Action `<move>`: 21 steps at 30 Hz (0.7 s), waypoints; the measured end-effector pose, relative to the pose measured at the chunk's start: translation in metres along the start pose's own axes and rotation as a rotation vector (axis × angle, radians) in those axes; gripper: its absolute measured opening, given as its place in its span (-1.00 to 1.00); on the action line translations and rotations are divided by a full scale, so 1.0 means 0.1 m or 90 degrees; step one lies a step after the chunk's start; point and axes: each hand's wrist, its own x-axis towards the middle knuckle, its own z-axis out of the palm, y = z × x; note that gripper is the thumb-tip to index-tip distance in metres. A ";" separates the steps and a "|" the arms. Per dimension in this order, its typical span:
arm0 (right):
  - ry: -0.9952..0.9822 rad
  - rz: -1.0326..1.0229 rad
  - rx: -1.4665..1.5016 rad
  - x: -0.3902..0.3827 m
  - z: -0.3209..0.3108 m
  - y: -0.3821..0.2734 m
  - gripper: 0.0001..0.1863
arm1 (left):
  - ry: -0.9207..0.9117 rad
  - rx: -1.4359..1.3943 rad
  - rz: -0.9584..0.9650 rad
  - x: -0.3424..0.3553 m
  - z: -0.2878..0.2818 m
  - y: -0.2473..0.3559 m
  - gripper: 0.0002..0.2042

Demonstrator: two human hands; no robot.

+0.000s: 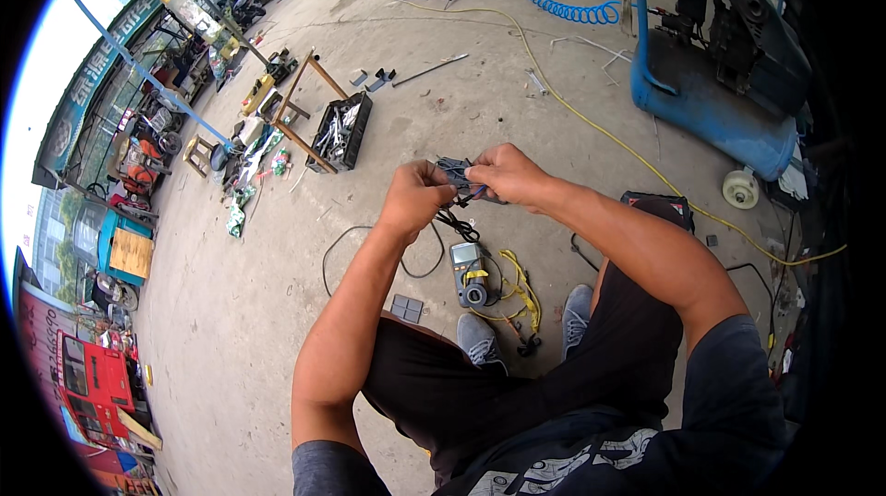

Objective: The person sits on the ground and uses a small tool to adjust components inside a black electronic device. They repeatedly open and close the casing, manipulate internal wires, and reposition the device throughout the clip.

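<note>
concrete floor [231, 330] all around; near centre, toward twelve o'clock, a dark wired part [453, 167] is pinched by left hand [417, 193] and right hand [506, 173], grey meter [467, 258] seen at six o'clock from it.

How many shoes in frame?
2: the left grey shoe just below the handheld meter, the right grey shoe further right. The clutter at the left could hide others.
</note>
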 end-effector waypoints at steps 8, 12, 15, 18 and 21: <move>-0.045 0.135 0.145 0.02 -0.04 0.00 -0.80 | 0.019 0.102 0.104 -0.01 0.07 -0.02 -0.85; -0.034 0.160 0.193 0.01 -0.04 -0.03 -0.84 | 0.030 0.130 0.135 0.00 0.11 -0.02 -0.84; -0.029 0.163 0.237 0.02 -0.05 -0.01 -0.88 | 0.045 0.166 0.146 0.00 0.12 0.00 -0.84; -0.021 0.145 0.264 0.06 -0.08 0.03 -0.90 | 0.054 0.195 0.149 -0.01 0.13 0.02 -0.85; 0.003 0.131 0.283 0.07 -0.08 0.06 -0.90 | 0.060 0.214 0.156 -0.03 0.15 0.06 -0.85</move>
